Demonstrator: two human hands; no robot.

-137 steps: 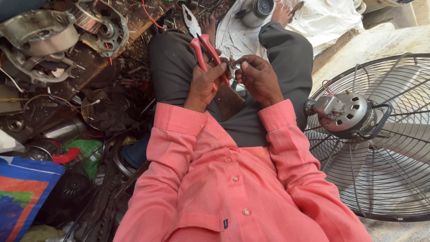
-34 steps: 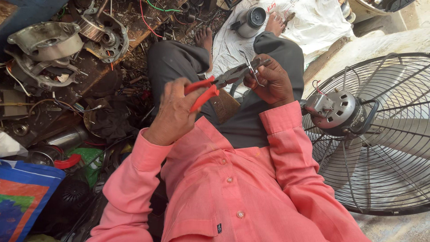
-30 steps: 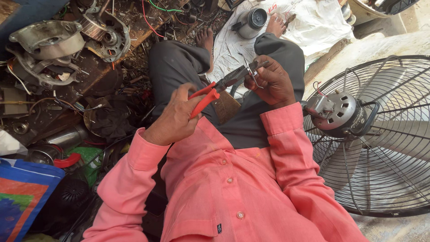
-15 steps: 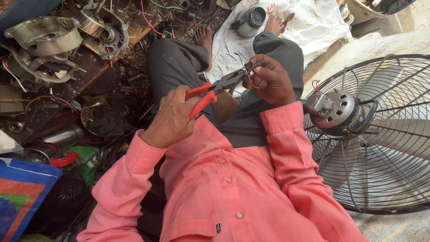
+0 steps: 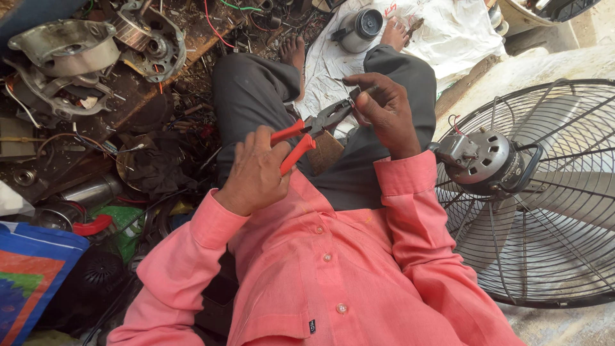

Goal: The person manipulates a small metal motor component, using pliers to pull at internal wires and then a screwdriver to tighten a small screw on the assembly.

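Red-handled pliers (image 5: 307, 131), dark steel nose

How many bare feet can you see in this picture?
2. One bare foot lies at the top centre beside the scrap metal; the other bare foot rests on the white sheet near a metal canister.

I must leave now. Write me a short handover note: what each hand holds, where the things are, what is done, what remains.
Left hand: grips the red-handled pliers, nose pointing toward the right hand.
Right hand: pinches a small part, too small to identify, at the pliers' tip, above the lap.
Nearby: fan motor sits on the fan guard at the right; motor housings lie at the left.
Done: part held at the pliers.
Left: cannot tell from this view.
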